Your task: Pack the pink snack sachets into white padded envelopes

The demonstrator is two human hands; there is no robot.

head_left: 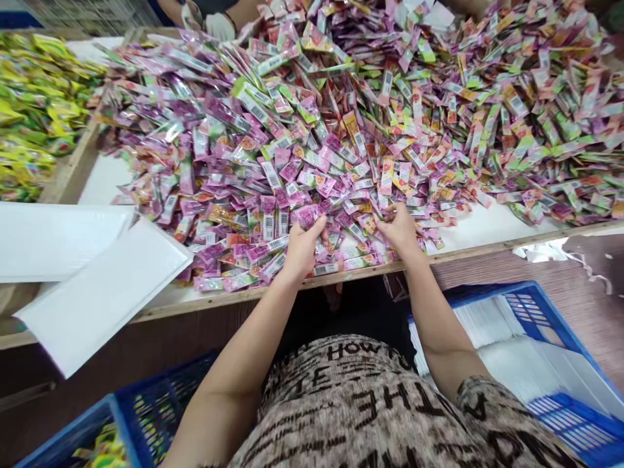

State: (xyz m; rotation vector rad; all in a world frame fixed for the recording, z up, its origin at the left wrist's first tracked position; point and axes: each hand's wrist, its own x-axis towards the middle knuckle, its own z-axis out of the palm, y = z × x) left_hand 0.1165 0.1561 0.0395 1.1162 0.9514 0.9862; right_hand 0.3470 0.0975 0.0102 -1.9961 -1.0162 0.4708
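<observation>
A broad heap of small pink, purple and green sachets (219, 162) covers the white table before me. My left hand (303, 248) is closed at the heap's near edge, its thumb pressed on a few pink sachets (307, 216). To its right, my right hand (398, 229) has thumb and fingers drawn together over the sachets. It seems to pinch a thin sachet (377, 207) by its end, partly hidden by the fingers. Loose sachets lie between the two hands, some along the wooden rim (351, 276).
White flat bags (104, 286) overlap at the left. Yellow packets (39, 110) fill a neighbouring section behind a wooden divider (73, 162). Below stand a blue crate (536, 299) of white bags and a blue crate (114, 416) near yellow packets. Another person's gloved hand (219, 26) is at the far side.
</observation>
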